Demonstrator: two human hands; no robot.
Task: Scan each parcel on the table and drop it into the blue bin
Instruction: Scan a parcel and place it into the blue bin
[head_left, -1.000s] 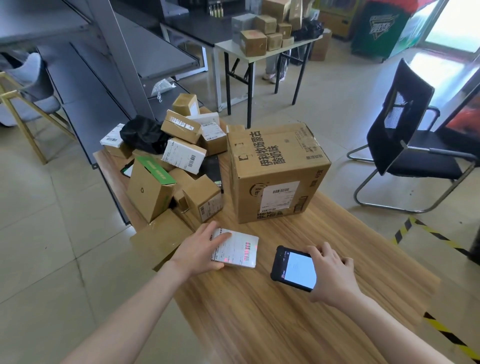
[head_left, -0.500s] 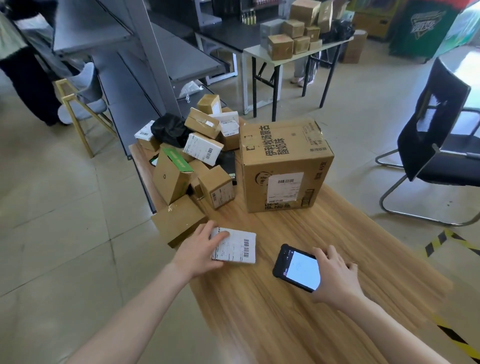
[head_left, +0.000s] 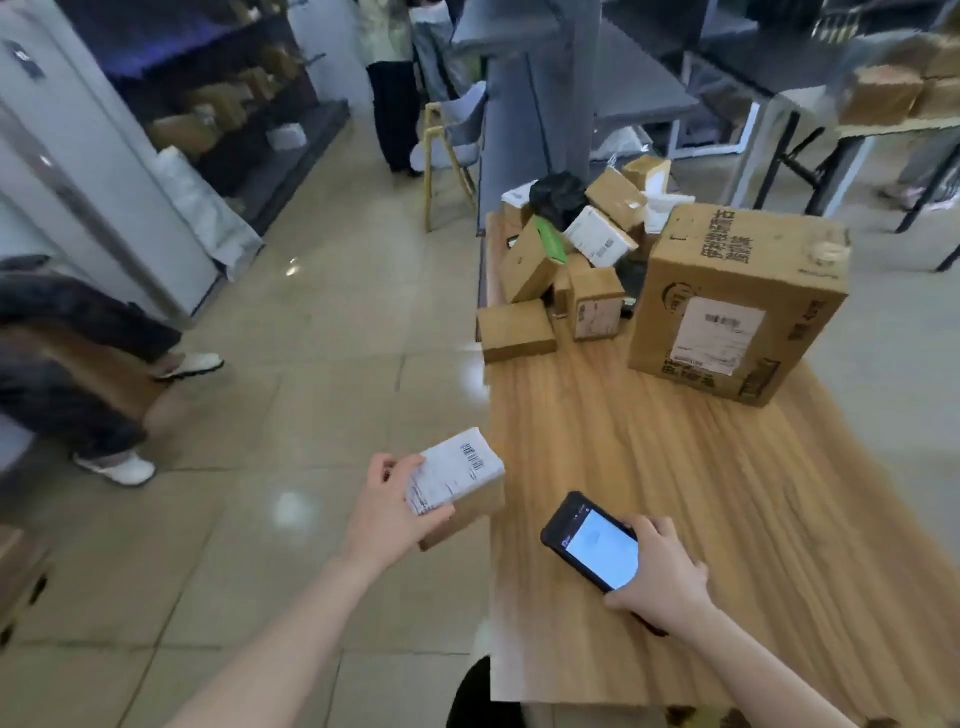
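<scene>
holding one parcel (head_left: 460, 480) in left hand (head_left: 387, 512), fingers and thumb clamped round its near end. white label faces up, barcode at the far end. parcel is off the table (head_left: 701, 519), just past its left edge, over the tiled floor (head_left: 311, 338), slightly tilted.

right hand (head_left: 662, 577) grips the scanner (head_left: 592, 551) from its near right side, fingers curled over the edge. screen is lit and faces up, over the near left part of the table. can't tell if the scanner touches the wood. screen text too blurred to read.

other parcels sit at the far end of the table:
- big box (head_left: 737, 301), upright, white label on its near face
- pile (head_left: 576, 249) of small boxes just left of it, up against it; one has a green top, one is white
- black bag (head_left: 558, 195) at the back of the pile
- flat brown box (head_left: 517, 332) at the left edge, in front of the pile

off the table: yellow-legged chair (head_left: 449, 140) beyond the far left corner, grey shelving (head_left: 545, 78) beside it, someone's legs (head_left: 78, 364) in dark trousers with white shoes at far left, another person (head_left: 389, 78) standing at the back. whole frame is motion-blurred.
</scene>
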